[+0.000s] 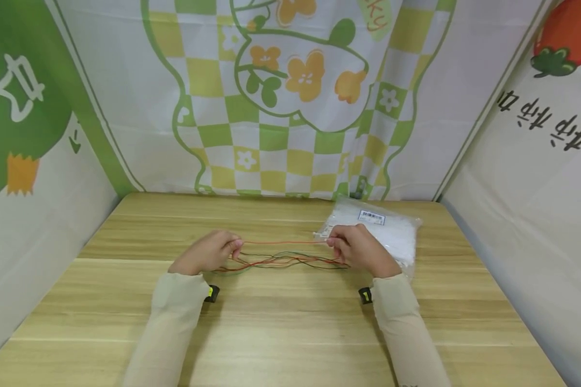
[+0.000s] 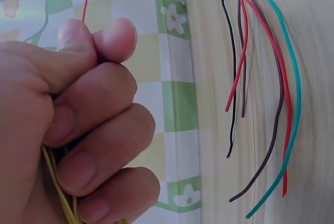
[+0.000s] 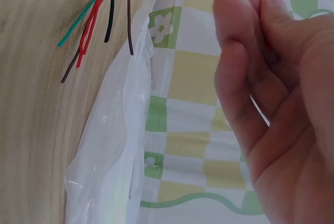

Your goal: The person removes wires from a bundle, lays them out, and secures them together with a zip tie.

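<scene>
Wire (image 1: 285, 242) spans both hands' fingers (image 2: 119, 40) (image 3: 235, 15), well inside table edges (image 1: 252, 200).

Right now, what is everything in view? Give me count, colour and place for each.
Held wire: 1, red, stretched above the table
Loose wires: at least 6, red, brown, black, teal, on the table
Yellow strands: at least 2, yellow, in the left hand
Plastic bag: 1, clear, white contents, table's rear right
Label: 1, white and blue, on the bag
Table: 1, light wood, below
Printed hangings: 3, multicoloured, behind and both sides
Small devices: 2, black, by the cuffs
Sleeves: 2, cream, on the arms
Left hand, right hand: 2 hands, bare, pinching the held wire
</scene>
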{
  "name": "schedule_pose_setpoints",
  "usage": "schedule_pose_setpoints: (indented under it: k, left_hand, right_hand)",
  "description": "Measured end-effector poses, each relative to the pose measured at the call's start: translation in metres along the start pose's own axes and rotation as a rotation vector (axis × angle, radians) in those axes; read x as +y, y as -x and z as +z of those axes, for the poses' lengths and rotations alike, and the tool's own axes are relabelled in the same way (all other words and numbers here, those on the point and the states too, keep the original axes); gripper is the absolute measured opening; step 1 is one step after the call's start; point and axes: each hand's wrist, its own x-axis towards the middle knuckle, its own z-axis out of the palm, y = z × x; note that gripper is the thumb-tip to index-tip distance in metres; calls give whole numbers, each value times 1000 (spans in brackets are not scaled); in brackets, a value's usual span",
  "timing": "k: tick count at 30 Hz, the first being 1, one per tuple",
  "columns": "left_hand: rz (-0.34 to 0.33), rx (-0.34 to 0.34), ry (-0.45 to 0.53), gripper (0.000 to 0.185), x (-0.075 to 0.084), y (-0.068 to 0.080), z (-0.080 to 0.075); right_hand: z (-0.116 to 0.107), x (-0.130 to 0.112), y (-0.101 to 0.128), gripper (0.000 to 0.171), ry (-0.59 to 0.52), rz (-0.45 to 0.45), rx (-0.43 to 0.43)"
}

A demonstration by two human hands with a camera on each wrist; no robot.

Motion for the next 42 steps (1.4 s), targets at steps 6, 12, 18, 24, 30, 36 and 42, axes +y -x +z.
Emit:
schedule_pose_setpoints:
  k: [6, 12, 18, 24, 30, 36, 42]
  left_hand:
    - [5, 0, 24, 39, -2, 1, 0]
    - [6, -14, 45, 38, -2, 1, -1]
    - [-6, -28, 67, 38, -4, 1, 0]
    - [-4, -33, 69, 38, -5, 2, 0]
    - [-6, -40, 92, 38, -3, 2, 0]
    - [-4, -46, 97, 38, -6, 2, -1]
    - [29, -63, 169, 40, -6, 1, -2]
  right_hand:
    - [-2, 2, 0, 24, 18, 13, -2]
    - [-3, 2, 0, 23, 28, 24, 5]
    - [-3, 3, 0, 22, 9, 29, -20]
    - [-3, 4, 0, 22, -2, 34, -29]
    - [-4, 7, 0, 22, 20, -13, -13]
    - [-5, 8, 0, 23, 36, -34, 8]
    - [-7, 12, 2, 23, 16, 1, 18]
